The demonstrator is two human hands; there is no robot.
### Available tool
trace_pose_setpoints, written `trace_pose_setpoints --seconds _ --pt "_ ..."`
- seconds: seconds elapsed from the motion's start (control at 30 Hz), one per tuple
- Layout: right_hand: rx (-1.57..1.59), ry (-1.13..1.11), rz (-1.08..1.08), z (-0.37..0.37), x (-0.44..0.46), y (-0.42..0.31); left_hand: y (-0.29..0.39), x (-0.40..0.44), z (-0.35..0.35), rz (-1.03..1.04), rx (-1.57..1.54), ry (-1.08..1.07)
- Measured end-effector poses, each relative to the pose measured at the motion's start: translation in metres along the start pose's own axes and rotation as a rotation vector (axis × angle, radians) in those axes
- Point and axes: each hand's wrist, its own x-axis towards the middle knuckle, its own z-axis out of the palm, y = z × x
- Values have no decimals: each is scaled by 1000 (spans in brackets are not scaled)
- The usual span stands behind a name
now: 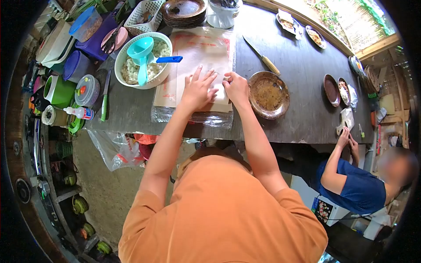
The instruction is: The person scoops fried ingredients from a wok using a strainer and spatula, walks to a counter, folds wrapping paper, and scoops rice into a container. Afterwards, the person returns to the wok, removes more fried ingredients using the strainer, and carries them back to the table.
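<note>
Brown paper sheets with red print (179,48) lie stacked on clear plastic on the dark table. Spread flat over the paper, my left hand (200,89) has its fingers apart. Beside it, my right hand (237,89) rests at the paper's right edge with fingers curled; whatever it may pinch is too small to name. To the left stands a white bowl of rice (154,75) holding a turquoise ladle (141,53) and a blue-handled utensil (169,59). A worn brown plate (269,95) sits right of my right hand, below a wooden-handled knife (270,65).
A green-handled knife (105,97), lidded tubs (87,90) and a glue-like bottle (80,113) are at the left. Stacked brown plates (183,13) stand at the back. At the right, a co-worker in blue (357,184) holds a wrapped item (346,119) near small plates (332,90).
</note>
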Motion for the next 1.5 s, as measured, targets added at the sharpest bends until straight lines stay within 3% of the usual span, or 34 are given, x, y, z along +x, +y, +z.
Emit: trace_pose_setpoints --seconds 0.03,0.13,0.2,0.27,0.33,0.6,0.67,0.83,0.9,1.0,1.27,1.5 --pt "-2 1 -2 1 1 2 -1 6 -2 -95 51 -242" --pt "-60 -15 -29 -2 -1 -6 -2 11 -3 -100 77 -288" --pt "-278 80 -158 -8 -16 -16 -1 13 -5 -92 106 -318" --pt "-255 -27 -195 -1 -31 -7 -6 10 1 -90 136 -347" --pt "-197 -40 -497 12 -56 4 -18 6 17 14 280 -254" --pt "-350 -173 -480 -1 -77 19 -32 -1 14 65 161 -209" --pt "-239 -144 -451 5 -76 21 -32 -3 -1 2 139 -338" --pt "-235 -117 -370 8 -74 10 -37 -5 -3 -44 58 -389" --pt "-231 -122 -332 8 -75 4 -38 -11 -2 -4 -89 -201" --pt "-256 -88 -319 9 -74 -3 -40 -19 3 169 69 -274" --pt "-334 -129 -579 6 -105 -4 -39 -17 -2 172 24 -309" --pt "-550 -236 -547 -39 -120 -3 -36 -2 -20 169 49 -486"
